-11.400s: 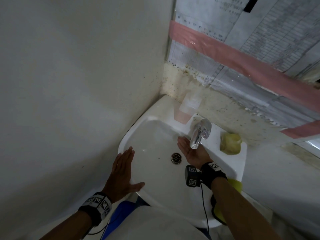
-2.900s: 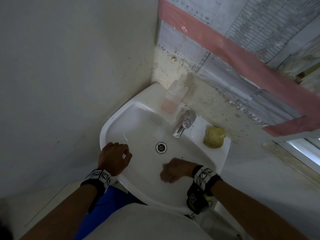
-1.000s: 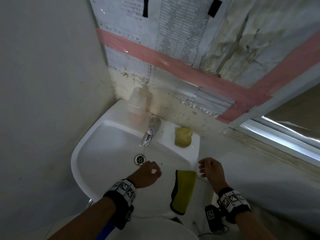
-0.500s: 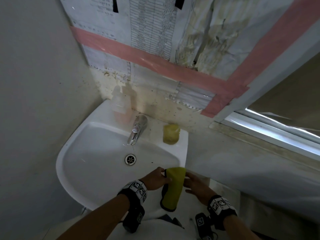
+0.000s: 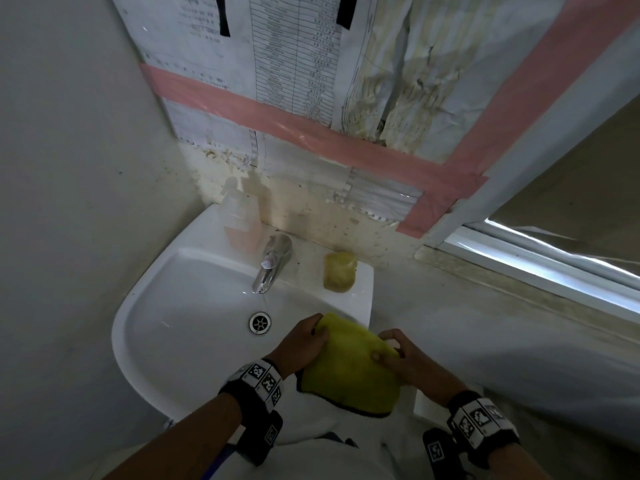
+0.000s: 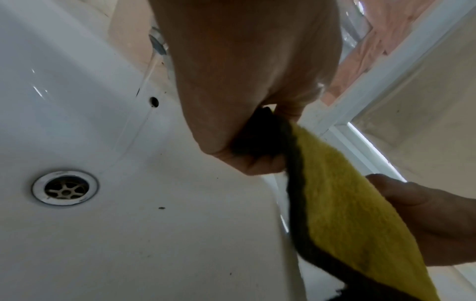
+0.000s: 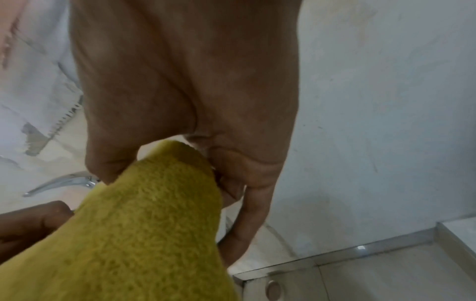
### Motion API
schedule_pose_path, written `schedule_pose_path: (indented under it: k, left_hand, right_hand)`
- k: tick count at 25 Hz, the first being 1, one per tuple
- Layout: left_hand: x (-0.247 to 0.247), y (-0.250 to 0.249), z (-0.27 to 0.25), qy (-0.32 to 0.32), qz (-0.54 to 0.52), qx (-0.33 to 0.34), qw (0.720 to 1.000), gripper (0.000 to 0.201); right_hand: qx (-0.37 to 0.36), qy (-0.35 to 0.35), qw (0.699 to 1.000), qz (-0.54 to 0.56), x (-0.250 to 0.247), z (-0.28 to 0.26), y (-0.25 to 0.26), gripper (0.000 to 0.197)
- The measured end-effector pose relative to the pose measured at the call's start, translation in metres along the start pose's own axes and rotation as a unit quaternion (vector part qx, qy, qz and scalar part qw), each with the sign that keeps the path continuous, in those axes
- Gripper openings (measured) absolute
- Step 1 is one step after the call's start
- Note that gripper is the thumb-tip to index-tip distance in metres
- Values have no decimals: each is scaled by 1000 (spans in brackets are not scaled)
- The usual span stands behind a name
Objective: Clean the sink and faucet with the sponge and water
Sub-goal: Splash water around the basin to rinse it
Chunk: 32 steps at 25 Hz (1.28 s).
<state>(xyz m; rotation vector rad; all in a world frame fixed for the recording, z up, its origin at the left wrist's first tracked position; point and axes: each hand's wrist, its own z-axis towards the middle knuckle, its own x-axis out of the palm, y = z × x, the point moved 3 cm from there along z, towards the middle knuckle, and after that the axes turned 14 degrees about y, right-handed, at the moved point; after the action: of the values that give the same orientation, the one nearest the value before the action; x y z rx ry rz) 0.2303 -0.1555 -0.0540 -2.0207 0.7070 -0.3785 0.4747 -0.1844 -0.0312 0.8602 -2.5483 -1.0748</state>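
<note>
A yellow cloth with a dark edge is stretched between both hands over the front right rim of the white sink. My left hand pinches its left corner; in the left wrist view the left hand closes on the dark hem of the yellow cloth. My right hand grips the right corner, and the right wrist view shows its fingers curled round the yellow cloth. The chrome faucet runs a thin stream toward the drain. A yellow sponge lies on the back ledge.
A soap bottle with pink liquid stands at the sink's back left. A wall closes in on the left, taped papers hang behind, and a window sill runs along the right.
Both hands came to the cloth that hung over the sink rim, took its top corners and lifted and spread it out. My view dropped closer to the sink.
</note>
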Motion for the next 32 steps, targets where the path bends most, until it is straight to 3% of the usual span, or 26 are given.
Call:
schedule_pose_path:
  k: [2, 5, 7, 9, 13, 17, 20, 22, 25, 28, 32]
  left_hand:
    - [-3, -8, -2, 1, -25, 4, 1000, 16]
    - [-9, -24, -7, -7, -63, 4, 998, 26]
    - [-14, -25, -10, -20, -100, -2, 995, 32]
    - [-18, -22, -13, -33, -103, 2, 994, 20]
    - [-20, -6, -22, -50, -148, -7, 988, 25]
    - [-16, 4, -32, -39, -293, -50, 954, 52]
    - [-12, -8, -40, -21, -270, -77, 960, 79]
    - [-9, -22, -45, -3, -229, -66, 971, 88]
    - [-11, -46, -58, 8, -261, 47, 964, 83]
    - [-26, -66, -76, -31, -251, 134, 958, 53]
    - [-36, -65, -95, -117, -205, 178, 955, 31]
  right_hand:
    - [15, 73, 997, 14, 5, -5, 13, 43]
    - [18, 133, 987, 87, 11, -12, 30, 47]
    - [-7, 126, 972, 199, 15, -15, 44, 45]
    - [-26, 111, 954, 276, 19, -20, 62, 48]
    - [-72, 97, 957, 264, 29, -15, 98, 47]
    - [-136, 50, 958, 246, 32, 0, 121, 54]
    - [-181, 46, 947, 262, 29, 4, 133, 46]
    - [-191, 54, 947, 253, 26, 2, 136, 52]
    - [-182, 108, 953, 217, 26, -8, 139, 69]
    - [-170, 115, 966, 158, 30, -13, 143, 39]
    - [-180, 92, 979, 35, 29, -18, 144, 34]
